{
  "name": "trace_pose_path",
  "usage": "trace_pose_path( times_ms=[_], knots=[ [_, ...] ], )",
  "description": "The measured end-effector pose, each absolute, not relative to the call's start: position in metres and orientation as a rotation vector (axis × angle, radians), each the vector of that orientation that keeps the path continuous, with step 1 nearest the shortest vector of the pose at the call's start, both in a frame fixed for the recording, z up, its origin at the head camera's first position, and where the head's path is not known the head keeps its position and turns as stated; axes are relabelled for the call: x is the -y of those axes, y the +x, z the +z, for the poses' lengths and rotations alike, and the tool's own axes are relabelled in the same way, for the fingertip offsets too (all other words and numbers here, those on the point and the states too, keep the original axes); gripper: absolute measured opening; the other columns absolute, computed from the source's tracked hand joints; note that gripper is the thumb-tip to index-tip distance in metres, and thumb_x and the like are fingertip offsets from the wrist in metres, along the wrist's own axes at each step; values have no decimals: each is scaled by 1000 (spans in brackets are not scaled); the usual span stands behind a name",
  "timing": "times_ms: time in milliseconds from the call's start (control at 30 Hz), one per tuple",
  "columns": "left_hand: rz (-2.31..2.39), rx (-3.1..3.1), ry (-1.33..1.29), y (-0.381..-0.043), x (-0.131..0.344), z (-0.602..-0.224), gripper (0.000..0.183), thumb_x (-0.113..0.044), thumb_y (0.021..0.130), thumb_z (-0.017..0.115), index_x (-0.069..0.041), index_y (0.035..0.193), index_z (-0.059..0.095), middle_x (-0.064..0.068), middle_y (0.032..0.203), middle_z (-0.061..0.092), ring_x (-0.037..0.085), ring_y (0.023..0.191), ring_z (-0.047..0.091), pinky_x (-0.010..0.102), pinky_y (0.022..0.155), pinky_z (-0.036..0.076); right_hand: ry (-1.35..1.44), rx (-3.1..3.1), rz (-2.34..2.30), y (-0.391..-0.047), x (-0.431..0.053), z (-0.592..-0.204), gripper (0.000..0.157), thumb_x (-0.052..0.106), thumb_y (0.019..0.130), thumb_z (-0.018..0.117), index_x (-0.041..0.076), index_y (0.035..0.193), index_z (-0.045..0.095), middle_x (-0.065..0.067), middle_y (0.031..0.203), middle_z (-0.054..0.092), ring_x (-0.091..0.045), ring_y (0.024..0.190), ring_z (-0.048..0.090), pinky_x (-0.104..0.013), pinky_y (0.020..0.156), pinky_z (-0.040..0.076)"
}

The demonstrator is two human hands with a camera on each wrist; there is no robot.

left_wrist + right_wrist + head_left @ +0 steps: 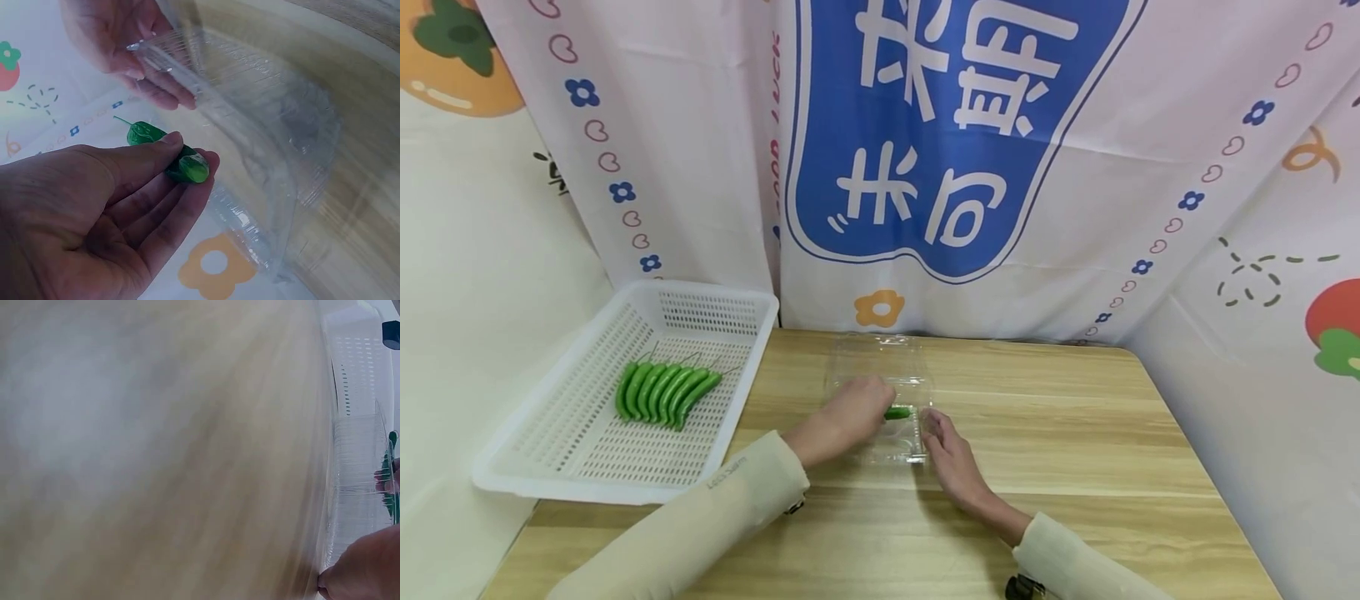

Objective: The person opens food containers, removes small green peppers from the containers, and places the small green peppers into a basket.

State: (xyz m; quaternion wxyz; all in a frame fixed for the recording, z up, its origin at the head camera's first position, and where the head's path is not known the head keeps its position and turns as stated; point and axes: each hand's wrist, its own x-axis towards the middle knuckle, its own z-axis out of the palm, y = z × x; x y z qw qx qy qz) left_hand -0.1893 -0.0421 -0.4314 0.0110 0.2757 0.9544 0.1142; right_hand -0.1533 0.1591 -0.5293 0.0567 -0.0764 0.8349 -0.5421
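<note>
In the head view my left hand [855,410] is over a clear plastic clamshell box [891,454] whose lid stands open toward the wall. It pinches one green chili pepper [147,133] between thumb and fingers, the thin stem sticking out, as the left wrist view shows. My right hand [953,458] holds the box's right side by its edge; part of its grip is hidden. Several more green peppers [662,392] lie side by side in a white perforated basket [730,450] at the left.
A wooden table [1045,433] carries the box and basket. Behind it hangs a printed cloth [1112,208] with a blue panel. The basket stands near the table's left edge, its rim close to my left sleeve [722,492].
</note>
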Motion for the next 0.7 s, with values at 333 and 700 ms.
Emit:
trace_pose_path(
  times_ms=[333,700],
  knots=[
    [362,-2997,845,-186,50,-418,9,0,90,79,-4,88,72,8,80,69,20,69,63,31,68,59,-237,-2525,-1659,-153,-158,-530,49,15,111,48,-2,157,40,-28,158,46,-45,147,45,-59,119,38],
    [344,-3069,727,-186,76,-394,12,3,85,82,-4,87,72,9,81,72,22,70,66,32,67,60,-237,-2536,-1647,-154,-160,-532,49,17,112,47,-2,157,40,-28,159,45,-46,147,45,-60,119,37]
  ],
)
